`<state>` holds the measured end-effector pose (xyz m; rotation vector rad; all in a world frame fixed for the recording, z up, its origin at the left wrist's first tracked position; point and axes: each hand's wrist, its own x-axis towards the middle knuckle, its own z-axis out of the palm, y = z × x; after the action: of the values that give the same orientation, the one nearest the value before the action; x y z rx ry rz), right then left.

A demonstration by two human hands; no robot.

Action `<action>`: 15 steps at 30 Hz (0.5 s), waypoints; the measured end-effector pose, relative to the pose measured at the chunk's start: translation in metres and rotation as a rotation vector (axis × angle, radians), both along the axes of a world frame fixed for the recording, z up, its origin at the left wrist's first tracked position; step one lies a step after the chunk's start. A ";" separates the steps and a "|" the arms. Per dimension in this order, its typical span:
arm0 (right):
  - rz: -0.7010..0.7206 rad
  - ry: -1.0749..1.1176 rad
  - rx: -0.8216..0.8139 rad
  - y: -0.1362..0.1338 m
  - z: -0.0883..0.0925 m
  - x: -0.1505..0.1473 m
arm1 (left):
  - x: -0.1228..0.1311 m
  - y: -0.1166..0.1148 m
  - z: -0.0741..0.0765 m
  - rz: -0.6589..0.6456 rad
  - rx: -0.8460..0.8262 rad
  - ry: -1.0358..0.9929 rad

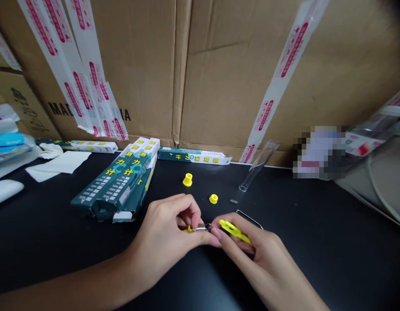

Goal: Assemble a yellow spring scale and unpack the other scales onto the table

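Near the front edge of the table (pixel 316 242), my left hand (pixel 167 233) pinches a metal rod (pixel 200 227) (ring end rightward); my right hand (pixel 252 255) grips a yellow strip (pixel 234 230). I'd hold both level and steady.

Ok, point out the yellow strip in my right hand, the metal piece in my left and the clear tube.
yellow strip (pixel 234 230), head view, middle of its exposed length.
metal piece (pixel 200 227), head view, its shiny shaft.
clear tube (pixel 258 165), head view, middle of its wall.
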<state>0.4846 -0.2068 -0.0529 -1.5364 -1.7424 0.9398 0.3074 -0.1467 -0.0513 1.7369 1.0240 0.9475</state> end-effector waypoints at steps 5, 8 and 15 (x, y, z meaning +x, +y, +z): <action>0.003 0.093 -0.064 0.001 -0.001 0.000 | 0.000 -0.001 0.001 -0.021 0.056 -0.006; -0.007 0.150 -0.087 0.003 0.001 -0.001 | 0.000 -0.003 0.004 -0.040 0.048 -0.015; -0.028 0.198 -0.097 0.005 0.007 -0.003 | 0.001 -0.005 0.004 -0.007 0.170 0.022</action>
<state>0.4819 -0.2018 -0.0464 -1.4690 -1.5525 1.1363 0.3083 -0.1513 -0.0475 1.8932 0.9738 1.0384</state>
